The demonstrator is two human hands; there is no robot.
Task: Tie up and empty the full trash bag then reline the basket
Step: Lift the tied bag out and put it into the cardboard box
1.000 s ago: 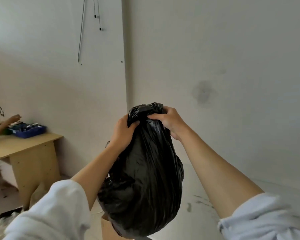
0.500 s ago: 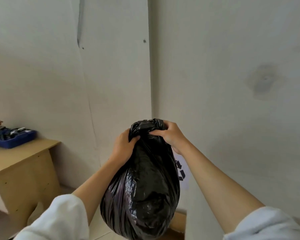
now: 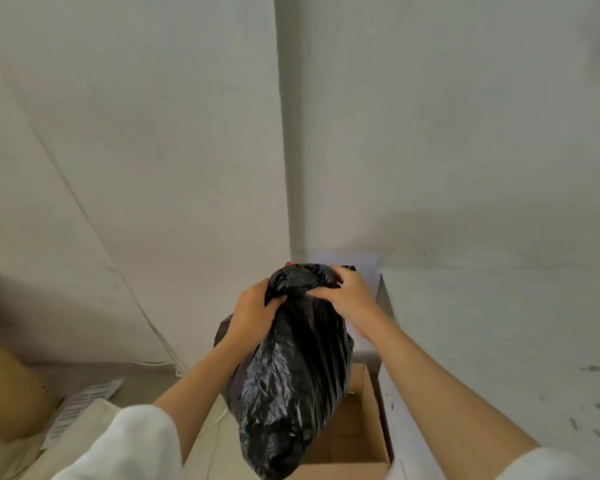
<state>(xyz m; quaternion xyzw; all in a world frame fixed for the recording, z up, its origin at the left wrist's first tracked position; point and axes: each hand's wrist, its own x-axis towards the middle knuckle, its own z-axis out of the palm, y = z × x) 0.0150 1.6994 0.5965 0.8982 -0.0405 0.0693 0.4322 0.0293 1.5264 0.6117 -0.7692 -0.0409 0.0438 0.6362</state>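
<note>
A full black trash bag (image 3: 291,382) hangs in the air in front of me, bulging and glossy, its neck bunched at the top. My left hand (image 3: 252,311) grips the left side of the gathered neck. My right hand (image 3: 345,294) clamps the neck from the right, fingers wrapped over the twisted plastic. The bag's lower half hangs over an open cardboard box (image 3: 352,441) on the floor. No basket is in view.
A white wall corner stands straight ahead. A white ledge (image 3: 499,341) with dark specks runs along the right, beside the box. A large brown cardboard piece (image 3: 11,386) and a striped paper (image 3: 80,407) lie at the lower left. A thin white cable (image 3: 160,341) runs down the wall.
My view has tilted down and turned right; the wooden table at left is gone and the open box and white ledge have appeared. Both hands keep their grip on the bag's neck.
</note>
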